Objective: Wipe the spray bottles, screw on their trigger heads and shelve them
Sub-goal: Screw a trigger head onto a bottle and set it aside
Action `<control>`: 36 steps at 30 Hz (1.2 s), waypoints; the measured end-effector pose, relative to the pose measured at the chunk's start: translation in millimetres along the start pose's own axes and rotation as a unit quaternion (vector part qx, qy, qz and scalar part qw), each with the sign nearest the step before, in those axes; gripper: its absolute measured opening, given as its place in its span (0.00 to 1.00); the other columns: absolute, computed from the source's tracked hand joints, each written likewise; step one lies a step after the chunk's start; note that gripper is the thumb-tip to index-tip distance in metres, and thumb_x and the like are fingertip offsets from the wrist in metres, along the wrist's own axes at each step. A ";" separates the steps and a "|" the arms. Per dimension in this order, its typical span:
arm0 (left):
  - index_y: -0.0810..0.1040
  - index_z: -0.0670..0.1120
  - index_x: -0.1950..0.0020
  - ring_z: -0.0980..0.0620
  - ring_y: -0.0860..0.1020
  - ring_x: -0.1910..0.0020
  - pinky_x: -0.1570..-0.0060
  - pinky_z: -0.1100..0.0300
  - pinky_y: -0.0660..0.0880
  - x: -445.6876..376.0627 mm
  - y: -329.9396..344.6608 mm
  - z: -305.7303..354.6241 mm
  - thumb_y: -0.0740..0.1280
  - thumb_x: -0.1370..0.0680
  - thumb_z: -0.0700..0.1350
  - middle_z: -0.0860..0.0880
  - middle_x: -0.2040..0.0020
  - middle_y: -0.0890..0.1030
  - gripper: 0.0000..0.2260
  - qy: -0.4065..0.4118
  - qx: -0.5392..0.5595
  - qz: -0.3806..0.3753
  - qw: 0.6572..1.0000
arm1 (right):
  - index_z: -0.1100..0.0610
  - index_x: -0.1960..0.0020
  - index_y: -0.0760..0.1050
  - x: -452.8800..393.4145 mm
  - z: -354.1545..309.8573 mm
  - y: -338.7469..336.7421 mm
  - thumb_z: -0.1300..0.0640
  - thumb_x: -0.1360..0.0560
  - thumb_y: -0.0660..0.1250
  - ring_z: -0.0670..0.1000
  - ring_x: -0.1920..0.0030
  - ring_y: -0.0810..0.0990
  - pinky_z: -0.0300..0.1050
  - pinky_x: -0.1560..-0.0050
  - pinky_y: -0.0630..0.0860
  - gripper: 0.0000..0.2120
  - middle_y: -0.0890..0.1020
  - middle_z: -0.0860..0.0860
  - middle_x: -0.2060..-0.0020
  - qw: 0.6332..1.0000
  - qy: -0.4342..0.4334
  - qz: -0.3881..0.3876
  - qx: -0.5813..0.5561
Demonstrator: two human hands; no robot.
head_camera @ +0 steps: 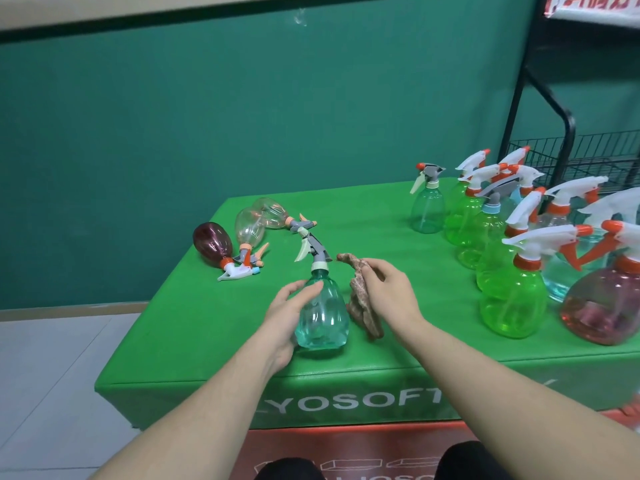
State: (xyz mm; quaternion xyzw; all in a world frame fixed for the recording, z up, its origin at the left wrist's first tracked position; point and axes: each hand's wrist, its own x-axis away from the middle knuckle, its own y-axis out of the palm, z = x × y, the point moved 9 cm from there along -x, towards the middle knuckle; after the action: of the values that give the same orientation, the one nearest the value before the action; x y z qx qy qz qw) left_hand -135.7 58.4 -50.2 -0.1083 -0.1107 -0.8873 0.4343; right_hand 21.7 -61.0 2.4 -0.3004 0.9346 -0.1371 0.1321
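Teal bottle (322, 315) upright near worktop (194, 327) front edge, head on. Left hand (289, 315) fingers cup its side; right hand (388, 292) fingers pinch cloth (363, 306) beside it, apparently touching. Risk: loose hold, wiping push tips the bottle.

A teal spray bottle (323, 317) stands upright on the table, its grey trigger head (311, 249) already on; a brownish cloth (363, 303) (crumpled) hangs just beside it.
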 end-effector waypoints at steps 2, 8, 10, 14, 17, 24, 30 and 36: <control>0.77 0.55 0.35 0.43 0.82 0.44 0.51 0.50 0.80 -2.7 6.9 -0.9 0.74 0.23 0.52 0.47 0.40 0.82 0.17 0.005 -0.003 -0.016 1.000 | 0.54 0.37 0.79 -2.5 5.0 2.4 0.55 0.16 0.61 0.47 0.45 0.79 0.42 0.45 0.72 0.12 0.82 0.47 0.45 0.999 0.034 0.001 -0.028; 0.78 0.53 0.33 0.44 0.82 0.43 0.52 0.52 0.79 -12.7 16.1 -7.1 0.66 0.18 0.55 0.47 0.38 0.82 0.15 0.016 0.012 -0.020 1.000 | 0.53 0.40 0.77 -5.8 20.9 17.7 0.55 0.16 0.59 0.49 0.54 0.82 0.50 0.49 0.80 0.10 0.84 0.51 0.52 0.979 0.155 -0.012 -0.133; 0.78 0.51 0.35 0.44 0.83 0.45 0.52 0.52 0.79 -16.7 13.9 -9.5 0.66 0.18 0.54 0.46 0.40 0.84 0.14 0.026 0.042 -0.019 0.999 | 0.55 0.42 0.76 -5.4 24.9 20.8 0.58 0.16 0.58 0.49 0.62 0.79 0.43 0.62 0.78 0.09 0.83 0.52 0.55 0.965 0.188 -0.013 -0.183; 0.78 0.49 0.37 0.46 0.83 0.51 0.52 0.52 0.79 -24.0 12.1 -12.7 0.67 0.23 0.56 0.46 0.45 0.84 0.18 0.047 0.074 -0.033 0.996 | 0.59 0.47 0.76 -6.5 36.3 30.1 0.62 0.16 0.57 0.50 0.66 0.74 0.42 0.66 0.72 0.09 0.79 0.54 0.62 0.929 0.261 -0.005 -0.263; 0.77 0.50 0.34 0.49 0.85 0.53 0.56 0.54 0.80 -27.5 11.6 -14.1 0.68 0.28 0.58 0.47 0.46 0.85 0.24 0.063 0.074 -0.035 0.995 | 0.61 0.49 0.77 -6.8 38.0 42.4 0.62 0.17 0.58 0.51 0.66 0.74 0.44 0.65 0.73 0.09 0.79 0.55 0.62 0.913 0.290 -0.014 -0.285; 0.77 0.51 0.29 0.48 0.86 0.46 0.51 0.53 0.82 -32.6 13.8 -18.3 0.71 0.30 0.59 0.49 0.42 0.86 0.31 0.066 0.056 -0.054 0.995 | 0.66 0.46 0.77 -11.0 20.0 68.4 0.63 0.19 0.61 0.58 0.59 0.79 0.65 0.48 0.80 0.09 0.79 0.61 0.56 0.894 0.298 -0.054 -0.331; 0.77 0.54 0.29 0.54 0.86 0.49 0.53 0.57 0.82 -28.7 18.5 -13.3 0.72 0.31 0.60 0.53 0.45 0.87 0.31 0.066 0.041 -0.064 0.995 | 0.68 0.47 0.79 -18.0 12.5 65.9 0.64 0.20 0.61 0.58 0.62 0.79 0.60 0.56 0.81 0.11 0.79 0.61 0.60 0.927 0.277 -0.035 -0.249; 0.77 0.57 0.28 0.50 0.84 0.43 0.47 0.53 0.81 -26.2 17.8 -13.6 0.72 0.33 0.62 0.52 0.40 0.85 0.33 0.064 0.039 -0.056 0.996 | 0.62 0.52 0.81 -19.3 8.5 62.9 0.61 0.18 0.60 0.56 0.68 0.81 0.55 0.59 0.83 0.11 0.82 0.58 0.63 0.948 0.243 -0.074 -0.191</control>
State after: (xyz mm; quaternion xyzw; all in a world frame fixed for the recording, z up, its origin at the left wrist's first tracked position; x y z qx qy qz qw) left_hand -107.2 63.3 -68.8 -0.0278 -0.1228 -0.9105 0.3938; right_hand 6.6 -1.7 -23.4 -0.3459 0.9222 -0.0341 -0.1699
